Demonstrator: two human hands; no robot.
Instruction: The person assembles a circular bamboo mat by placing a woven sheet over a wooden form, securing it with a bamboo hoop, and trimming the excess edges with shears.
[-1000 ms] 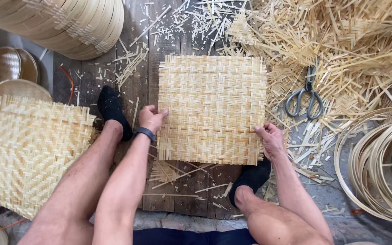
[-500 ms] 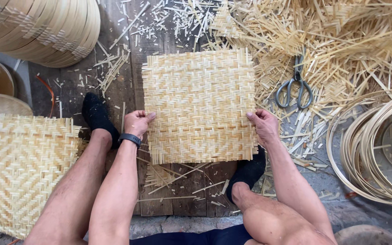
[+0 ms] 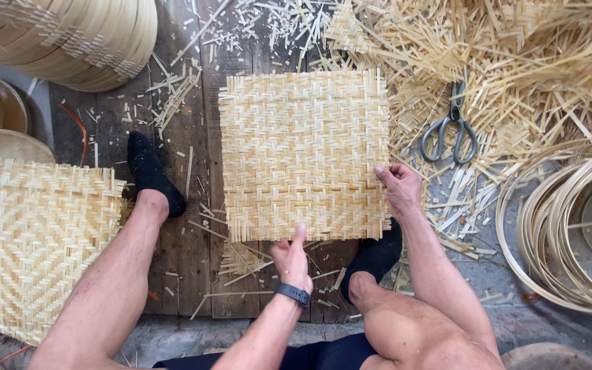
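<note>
A square woven bamboo mat (image 3: 303,154) lies flat on the dark wooden boards between my legs. My right hand (image 3: 400,186) grips its right edge near the lower corner, thumb on top. My left hand (image 3: 291,260), with a dark band on the wrist, is at the mat's near edge; its fingertips touch the fringe of loose strip ends and hold nothing. My feet in black socks (image 3: 151,175) rest on either side of the mat.
A second woven mat (image 3: 32,240) lies at the left. Stacked round bamboo trays (image 3: 70,38) stand at the top left. Scissors (image 3: 451,130) lie on a heap of cut strips (image 3: 515,62) at the right. Coiled bamboo hoops (image 3: 570,233) sit at the far right.
My left hand has left the mat's left edge and moved to its near edge. The right hand stays on the right edge. The view has shifted slightly.
</note>
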